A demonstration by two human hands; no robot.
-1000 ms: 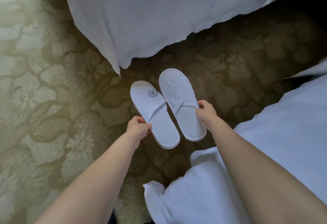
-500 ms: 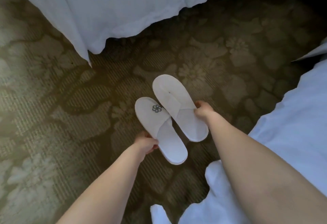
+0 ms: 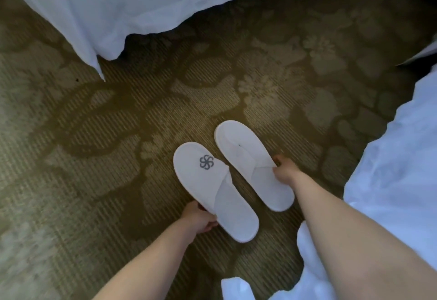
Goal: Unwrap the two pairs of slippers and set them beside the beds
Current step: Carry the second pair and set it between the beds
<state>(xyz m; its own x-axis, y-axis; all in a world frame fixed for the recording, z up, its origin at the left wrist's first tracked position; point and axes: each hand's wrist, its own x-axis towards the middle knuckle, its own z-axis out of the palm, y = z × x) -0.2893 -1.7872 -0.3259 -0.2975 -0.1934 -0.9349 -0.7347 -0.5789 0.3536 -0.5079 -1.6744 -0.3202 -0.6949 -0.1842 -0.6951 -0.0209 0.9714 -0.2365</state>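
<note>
Looked straight down on a strip of patterned carpet point(image 3: 118, 134) running between a white bed sheet point(image 3: 118, 3) draped across the upper left and white bedding point(image 3: 397, 157) crowding in from the right edge. Found open floor ahead and to the left of the slippers, and tighter room on the right, where the bedding's edge came near the right forearm. Reached both bare forearms down and forward, one slipper to each hand. Gripped the logo slipper point(image 3: 212, 188) with the left hand point(image 3: 199, 217), fingers curled under its outer edge on the heel half. Pinched the plain slipper point(image 3: 253, 164) with the right hand point(image 3: 285, 172) at its outer edge, right by the strap opening. Kept the two white slippers side by side over the carpet, just apart, soles down, toes pointing away toward the sheet, the plain one set a little further ahead. Could not tell whether either sole touched the carpet
</note>
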